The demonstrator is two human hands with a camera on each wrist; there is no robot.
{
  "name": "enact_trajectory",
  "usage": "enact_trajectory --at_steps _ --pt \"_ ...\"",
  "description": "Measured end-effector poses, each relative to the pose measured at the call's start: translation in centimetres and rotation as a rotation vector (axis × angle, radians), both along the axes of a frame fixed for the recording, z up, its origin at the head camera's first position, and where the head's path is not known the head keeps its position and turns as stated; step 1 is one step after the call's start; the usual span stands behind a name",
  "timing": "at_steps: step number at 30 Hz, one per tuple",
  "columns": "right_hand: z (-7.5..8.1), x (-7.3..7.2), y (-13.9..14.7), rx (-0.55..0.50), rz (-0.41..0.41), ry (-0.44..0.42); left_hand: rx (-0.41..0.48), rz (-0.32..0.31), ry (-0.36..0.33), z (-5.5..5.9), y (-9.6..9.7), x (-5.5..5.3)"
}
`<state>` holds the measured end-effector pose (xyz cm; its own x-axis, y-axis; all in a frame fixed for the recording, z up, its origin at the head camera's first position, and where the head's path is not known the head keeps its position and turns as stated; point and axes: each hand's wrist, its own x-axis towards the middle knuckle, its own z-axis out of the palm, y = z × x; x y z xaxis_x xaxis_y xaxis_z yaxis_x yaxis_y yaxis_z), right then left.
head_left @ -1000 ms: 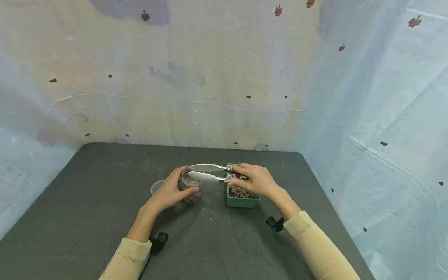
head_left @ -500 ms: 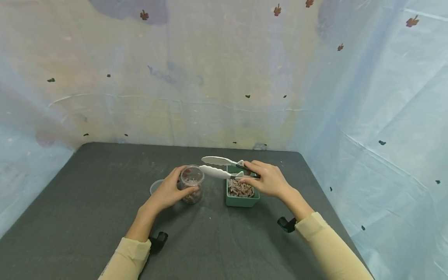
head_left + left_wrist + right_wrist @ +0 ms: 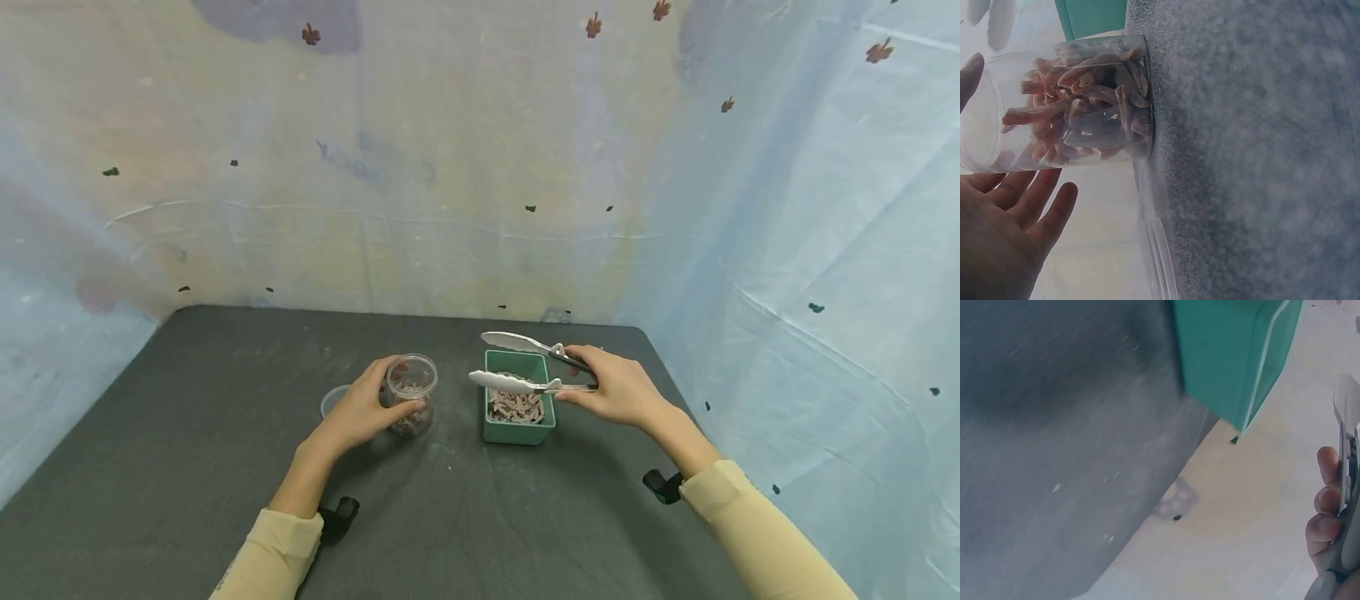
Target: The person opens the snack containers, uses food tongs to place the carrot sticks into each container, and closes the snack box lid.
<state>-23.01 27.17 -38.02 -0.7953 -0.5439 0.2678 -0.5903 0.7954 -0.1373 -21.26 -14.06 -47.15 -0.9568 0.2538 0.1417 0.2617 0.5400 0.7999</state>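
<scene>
My left hand (image 3: 362,410) grips a clear plastic jar (image 3: 412,423) standing on the dark table. In the left wrist view, brownish dried strips (image 3: 1085,106) fill its lower part, with the thumb and fingers round the upper part. My right hand (image 3: 621,388) holds a pair of tongs (image 3: 504,382) by their dark handles. Their white scalloped tips are spread apart above a green rectangular box (image 3: 517,434), with nothing between them. Inside that box lies a heap of similar strips (image 3: 516,407).
A round clear lid (image 3: 331,402) lies left of the jar, partly behind my left hand. The dark tabletop (image 3: 465,517) stretches around these things. Patterned plastic sheeting (image 3: 450,167) hangs behind the table and on both sides.
My right hand has carried the tongs rightward, from over the jar's mouth to above the green box, and the tips have spread wider. My left hand and the jar have stayed put.
</scene>
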Motion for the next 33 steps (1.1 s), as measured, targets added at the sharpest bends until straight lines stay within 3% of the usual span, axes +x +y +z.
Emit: enact_trajectory --at_steps 14,33 --pt "0.0 -0.7 3.0 0.151 0.057 0.017 -0.003 -0.001 0.000 -0.2 0.0 0.0" --pt "-0.6 -2.1 1.3 0.289 0.158 0.007 0.006 -0.005 0.001 0.0 0.1 0.1"
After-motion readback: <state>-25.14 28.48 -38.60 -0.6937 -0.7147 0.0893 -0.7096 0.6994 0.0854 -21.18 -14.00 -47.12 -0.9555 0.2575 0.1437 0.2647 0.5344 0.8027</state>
